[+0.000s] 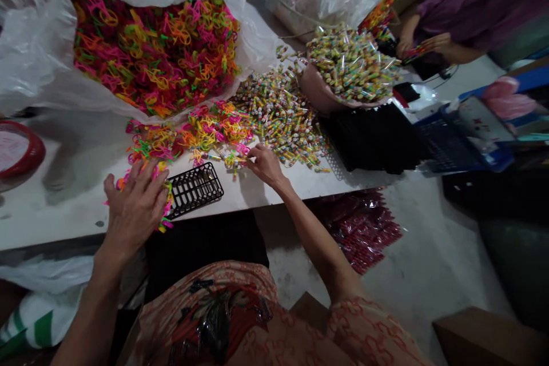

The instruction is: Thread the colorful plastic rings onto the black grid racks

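Head view: the black rack (193, 189) looks light and stiff, probably thin plastic; its long rims or end edges should give the surest hold, as the open bars between might flex; the bright pieces (214, 126) seem soft, springy and apt to tangle; the small tubes (283, 114) look light, smooth and likely to roll. The rack lies on the bench (77, 200) near its front edge, between the hands, with its left end just beside the left hand (135, 203); that hand is spread over more bright pieces; the right hand (266, 166) is at the near side of the heaps, thumb and fingertips drawn close together; whether they pinch anything, I cannot tell.
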Available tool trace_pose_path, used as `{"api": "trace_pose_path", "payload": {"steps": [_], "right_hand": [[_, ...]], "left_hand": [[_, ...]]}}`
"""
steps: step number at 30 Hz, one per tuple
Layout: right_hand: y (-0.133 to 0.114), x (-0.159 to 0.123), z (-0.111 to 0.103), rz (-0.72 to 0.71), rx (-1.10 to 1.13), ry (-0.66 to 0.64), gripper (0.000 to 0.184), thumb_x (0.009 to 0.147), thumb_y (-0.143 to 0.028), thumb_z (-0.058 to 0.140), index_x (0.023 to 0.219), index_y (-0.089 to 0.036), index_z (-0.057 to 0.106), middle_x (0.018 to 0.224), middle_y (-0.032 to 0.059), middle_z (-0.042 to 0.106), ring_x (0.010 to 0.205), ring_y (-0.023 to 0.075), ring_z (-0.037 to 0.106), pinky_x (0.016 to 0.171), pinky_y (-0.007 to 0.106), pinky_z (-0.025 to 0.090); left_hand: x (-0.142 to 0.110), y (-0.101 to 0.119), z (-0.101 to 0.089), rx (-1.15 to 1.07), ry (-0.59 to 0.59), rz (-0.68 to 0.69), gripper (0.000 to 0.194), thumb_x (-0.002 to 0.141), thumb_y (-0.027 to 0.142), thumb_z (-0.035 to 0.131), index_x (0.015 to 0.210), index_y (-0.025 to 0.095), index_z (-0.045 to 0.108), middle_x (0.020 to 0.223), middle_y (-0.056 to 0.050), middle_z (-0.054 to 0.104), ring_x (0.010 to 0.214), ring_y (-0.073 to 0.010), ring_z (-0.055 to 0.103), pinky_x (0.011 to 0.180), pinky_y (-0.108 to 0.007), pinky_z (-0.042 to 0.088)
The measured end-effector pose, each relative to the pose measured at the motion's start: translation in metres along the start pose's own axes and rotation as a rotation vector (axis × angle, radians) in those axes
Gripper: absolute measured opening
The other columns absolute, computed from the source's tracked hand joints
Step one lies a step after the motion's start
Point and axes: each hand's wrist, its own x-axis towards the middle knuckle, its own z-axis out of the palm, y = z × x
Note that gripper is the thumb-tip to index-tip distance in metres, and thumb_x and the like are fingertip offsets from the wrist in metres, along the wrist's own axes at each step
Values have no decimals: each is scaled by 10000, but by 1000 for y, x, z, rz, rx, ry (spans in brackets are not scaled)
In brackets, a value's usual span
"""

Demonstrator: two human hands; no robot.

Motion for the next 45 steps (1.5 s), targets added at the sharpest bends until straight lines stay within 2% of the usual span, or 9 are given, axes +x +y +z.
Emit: {"api": "trace_pose_path", "payload": {"steps": [6, 9, 12, 18, 22, 27, 31, 37, 45], "right_hand": [[22, -19, 3, 303, -57, 27, 217, 891, -244, 546, 1042, -174, 685, 1093, 117, 695, 934, 228, 639, 713, 290, 406], [2, -17, 13, 267, -1, 69, 271, 925, -360, 528, 1060, -176, 674, 1131, 121, 692, 959, 218, 642, 738, 282, 413], [-22, -12, 24, 217, 95, -49, 304, 902, -435, 542, 971, -183, 697, 996, 99, 728, 925, 219, 652, 725, 276, 409], [-17, -23, 33, 351, 299, 13, 156, 803, -236, 564, 878, -198, 695, 868, 47, 726, 824, 190, 641, 668, 262, 388], [-16, -43, 41, 208, 478, 110, 118, 742, -206, 579, 837, -192, 648, 790, 2, 664, 667, 137, 564, 621, 245, 379], [-46, -41, 60, -12, 647, 190, 183, 711, -161, 545, 879, -200, 605, 824, -6, 608, 628, 111, 489, 619, 242, 385], [-69, -35, 66, -88, 838, 131, 74, 724, -215, 563, 796, -199, 566, 754, -22, 544, 603, 103, 437, 585, 238, 354], [-96, -42, 68, -141, 976, 43, 115, 697, -217, 567, 802, -204, 523, 731, -40, 501, 632, 105, 435, 598, 231, 353], [-132, -43, 107, -160, 1076, -59, 138, 702, -250, 607, 814, -206, 540, 753, -24, 558, 681, 138, 490, 657, 253, 419]], "left_hand": [[3, 51, 6, -28, 72, 153, 365, 951, 230, 474, 1294, 304, 573, 1421, -71, 571, 1317, -295, 523, 1169, -604, 185], [3, 38, 5, 6, 123, 149, 328, 946, 225, 492, 1243, 291, 614, 1339, -78, 637, 1254, -285, 580, 1138, -561, 246], [-3, 9, -3, 59, 171, 150, 315, 938, 250, 519, 1230, 263, 636, 1325, -97, 644, 1228, -296, 599, 1111, -531, 280], [-18, -20, -5, 89, 171, 208, 396, 930, 239, 532, 1321, 254, 592, 1358, -122, 612, 1254, -319, 581, 1113, -518, 285], [-20, -16, 4, 52, 163, 192, 419, 924, 239, 543, 1341, 274, 567, 1373, -111, 603, 1271, -319, 568, 1117, -544, 285], [-20, -14, 7, 75, 0, 94, 378, 980, 305, 417, 1329, 304, 560, 1456, -64, 532, 1396, -286, 436, 1157, -570, 217], [-20, -16, 9, 71, -19, 66, 388, 984, 323, 391, 1325, 291, 572, 1477, -56, 512, 1431, -259, 386, 1189, -537, 172], [-19, -15, 7, 62, -87, 4, 414, 981, 331, 369, 1348, 293, 557, 1506, -32, 476, 1447, -245, 356, 1211, -522, 117], [-19, -16, 7, 50, -88, 3, 423, 980, 334, 373, 1372, 327, 531, 1506, -22, 476, 1435, -247, 378, 1212, -523, 111]]}}
